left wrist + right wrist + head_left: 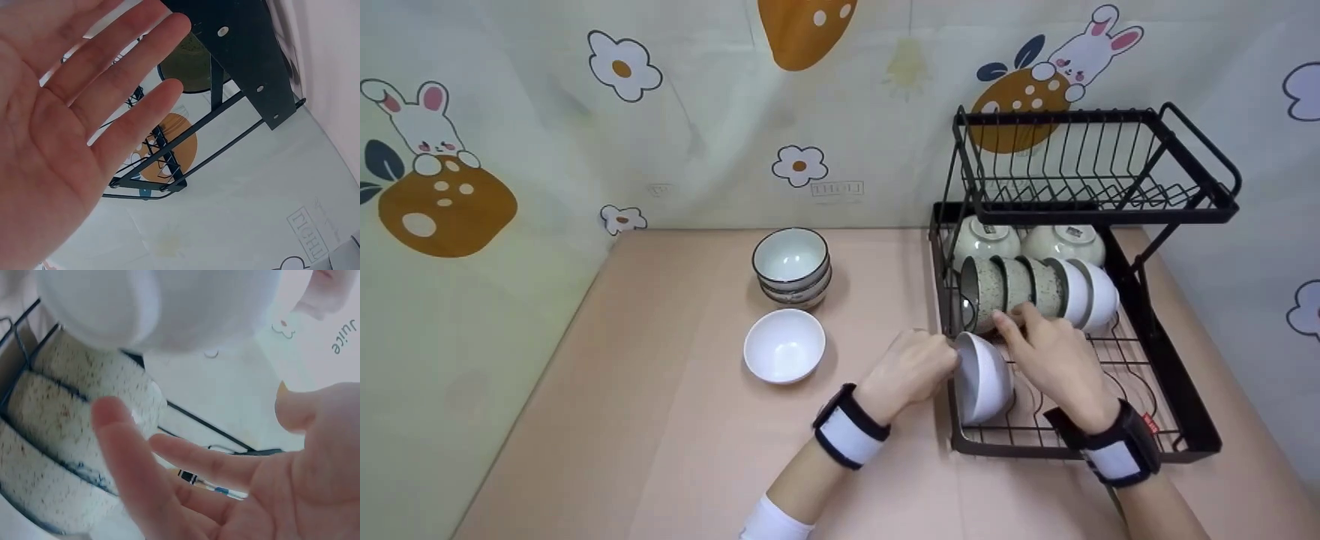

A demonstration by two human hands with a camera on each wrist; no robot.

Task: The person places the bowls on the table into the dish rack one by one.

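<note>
Left grip (pixel 911 365) pinches a white bowl (pixel 988 381) at the left edge of the rack (pixel 1020 451); right grip (pixel 1054 360), fingers (pixel 121 439) spread, beside its speckled bowls (pixel 1016 285).

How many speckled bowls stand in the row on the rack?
3, on edge: the left bowl near the left side of the rack, the middle bowl next, the right bowl beside a white bowl. The right hand covers a little; none seem hidden.

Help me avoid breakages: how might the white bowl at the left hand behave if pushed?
Turned on its side in the black rack, the white bowl might roll or tip. It looks stiff, perhaps ceramic, so it could chip. Its smooth outside may prove slippery.
</note>
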